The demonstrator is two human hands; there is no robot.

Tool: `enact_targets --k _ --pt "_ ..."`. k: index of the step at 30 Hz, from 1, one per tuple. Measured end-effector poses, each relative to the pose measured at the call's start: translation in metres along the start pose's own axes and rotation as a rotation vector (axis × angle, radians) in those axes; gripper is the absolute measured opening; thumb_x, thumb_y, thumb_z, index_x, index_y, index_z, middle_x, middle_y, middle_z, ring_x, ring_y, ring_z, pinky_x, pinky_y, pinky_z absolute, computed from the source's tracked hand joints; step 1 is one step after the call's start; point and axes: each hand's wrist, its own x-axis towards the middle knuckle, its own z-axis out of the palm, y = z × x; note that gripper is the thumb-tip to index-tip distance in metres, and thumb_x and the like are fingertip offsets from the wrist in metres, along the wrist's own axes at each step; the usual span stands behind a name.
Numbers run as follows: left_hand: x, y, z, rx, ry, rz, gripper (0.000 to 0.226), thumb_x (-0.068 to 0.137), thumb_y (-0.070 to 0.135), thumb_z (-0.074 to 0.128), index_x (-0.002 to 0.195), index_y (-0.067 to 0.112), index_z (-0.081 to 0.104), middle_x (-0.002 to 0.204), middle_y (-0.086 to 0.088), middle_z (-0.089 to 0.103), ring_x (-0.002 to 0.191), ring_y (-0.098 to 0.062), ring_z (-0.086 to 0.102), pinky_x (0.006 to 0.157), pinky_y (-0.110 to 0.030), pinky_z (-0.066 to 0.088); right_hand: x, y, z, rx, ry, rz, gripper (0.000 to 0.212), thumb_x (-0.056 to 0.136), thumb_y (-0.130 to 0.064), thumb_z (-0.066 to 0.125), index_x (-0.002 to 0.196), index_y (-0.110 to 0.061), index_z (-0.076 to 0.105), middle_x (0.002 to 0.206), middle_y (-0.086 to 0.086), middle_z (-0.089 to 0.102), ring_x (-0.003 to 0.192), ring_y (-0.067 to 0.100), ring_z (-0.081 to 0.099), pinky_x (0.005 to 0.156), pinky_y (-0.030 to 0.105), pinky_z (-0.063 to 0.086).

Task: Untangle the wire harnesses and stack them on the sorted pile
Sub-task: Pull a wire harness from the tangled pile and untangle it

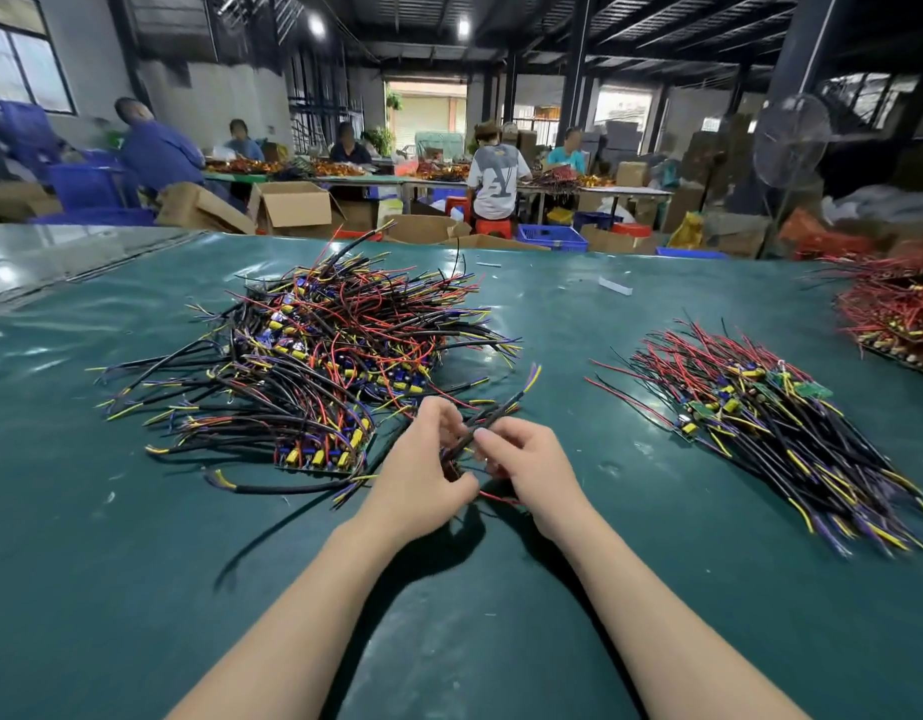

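One wire harness (501, 410) is held just above the green desk (137, 563), between the two piles. Its black sheathed lead runs up and to the right from the hands and ends in bare yellow and purple tips, while a thin red wire trails out below the hands toward the right. The left grip (423, 470), a bare hand, has its fingers curled round the lower end of the harness, where a small dark part is mostly hidden by the palm. The right grip (526, 467) pinches the black lead between thumb and forefinger just beside the left fingers, so both are clamped on the same harness. To the left and beyond the hands lies the tangled heap (319, 356), a loose mound of black, red, yellow and purple leads crossing every way, with small boards bearing yellow parts at its near edge. Well to the right lies the sorted pile (760, 428), its harnesses laid roughly parallel, with green boards in the middle. At the far right edge sits a mass of red wires (896, 304), and a white scrap (615, 285) lies farther back on the desk. Beyond, people work at long tables among cardboard boxes (293, 205) and blue crates (552, 237).
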Motion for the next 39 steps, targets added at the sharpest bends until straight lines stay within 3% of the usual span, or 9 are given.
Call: enact_targets --k 3,9,11,14,19,24,29,34,39 --pt "-0.005 -0.005 -0.002 0.116 0.071 -0.014 0.041 0.074 0.017 0.072 0.105 0.018 0.046 0.098 0.004 0.055 0.094 -0.011 0.050 0.083 -0.020 0.037 -0.004 0.003 0.002 0.249 0.086 0.068 0.031 0.093 -0.002 0.047 0.062 -0.008 0.049 0.057 0.004 0.047 0.051 0.010 0.041 0.054 0.021 0.036" --pt "-0.001 -0.002 -0.007 0.072 0.091 -0.171 0.022 0.081 0.044 0.060 0.082 0.023 0.054 0.087 0.009 0.051 0.068 -0.013 0.058 0.069 -0.029 0.042 0.003 0.002 0.002 0.847 0.115 0.183 0.027 0.096 -0.005 0.041 0.071 -0.011 0.048 0.059 0.002 0.060 0.061 0.014 0.059 0.072 0.029 0.049" --pt "0.002 0.002 -0.006 -0.240 0.093 -0.333 0.020 0.088 0.033 0.058 0.076 0.017 0.059 0.080 -0.003 0.057 0.063 -0.017 0.059 0.067 -0.032 0.053 0.002 0.002 -0.001 0.810 0.022 0.137 0.024 0.092 0.004 0.042 0.075 -0.010 0.050 0.070 0.006 0.061 0.070 0.019 0.058 0.073 0.028 0.047" --pt "0.005 0.003 -0.006 -0.709 0.190 -0.509 0.019 0.090 0.007 0.056 0.072 0.008 0.063 0.068 -0.005 0.060 0.056 -0.007 0.061 0.055 -0.016 0.054 -0.003 0.007 0.002 0.484 -0.071 0.049 0.031 0.080 0.021 0.043 0.077 -0.006 0.058 0.067 -0.004 0.067 0.063 0.008 0.058 0.063 0.017 0.044" --pt "0.009 0.001 -0.008 -0.998 0.322 -0.550 0.019 0.083 -0.013 0.053 0.074 0.002 0.059 0.058 -0.003 0.065 0.052 -0.005 0.064 0.056 -0.014 0.054 0.001 0.004 0.002 0.170 0.139 0.002 0.035 0.079 0.019 0.049 0.069 -0.013 0.060 0.063 -0.006 0.060 0.057 0.000 0.053 0.056 0.012 0.044" --pt "0.008 -0.001 -0.007 -1.080 0.255 -0.518 0.022 0.085 -0.012 0.050 0.074 0.004 0.058 0.070 -0.008 0.061 0.064 -0.013 0.062 0.057 -0.015 0.054 0.002 0.004 0.002 0.344 0.101 0.171 0.012 0.093 -0.011 0.052 0.085 -0.012 0.060 0.074 -0.002 0.057 0.061 0.004 0.054 0.044 0.014 0.044" --pt "0.012 0.001 -0.005 -1.049 0.128 -0.484 0.025 0.085 -0.014 0.045 0.073 0.005 0.058 0.063 -0.004 0.065 0.054 -0.010 0.062 0.057 -0.020 0.055 0.001 0.002 0.000 0.510 -0.031 0.148 0.017 0.089 0.001 0.051 0.081 -0.012 0.058 0.052 -0.010 0.056 0.037 0.000 0.038 0.039 0.011 0.026" --pt "0.010 0.003 0.003 -0.828 0.109 -0.383 0.012 0.083 -0.005 0.060 0.080 0.007 0.061 0.081 -0.017 0.059 0.066 -0.024 0.056 0.065 -0.026 0.051 -0.001 0.002 -0.001 0.625 -0.116 0.123 0.027 0.084 0.017 0.040 0.080 -0.001 0.060 0.062 0.002 0.068 0.055 0.013 0.065 0.055 0.021 0.053" --pt "0.009 0.002 -0.002 -0.875 0.134 -0.418 0.013 0.081 -0.002 0.062 0.074 0.009 0.065 0.070 -0.013 0.062 0.062 -0.020 0.059 0.058 -0.021 0.051 -0.001 0.000 -0.003 0.756 -0.200 0.145 0.036 0.082 0.020 0.028 0.087 0.003 0.060 0.069 0.009 0.070 0.063 0.020 0.068 0.061 0.027 0.057"
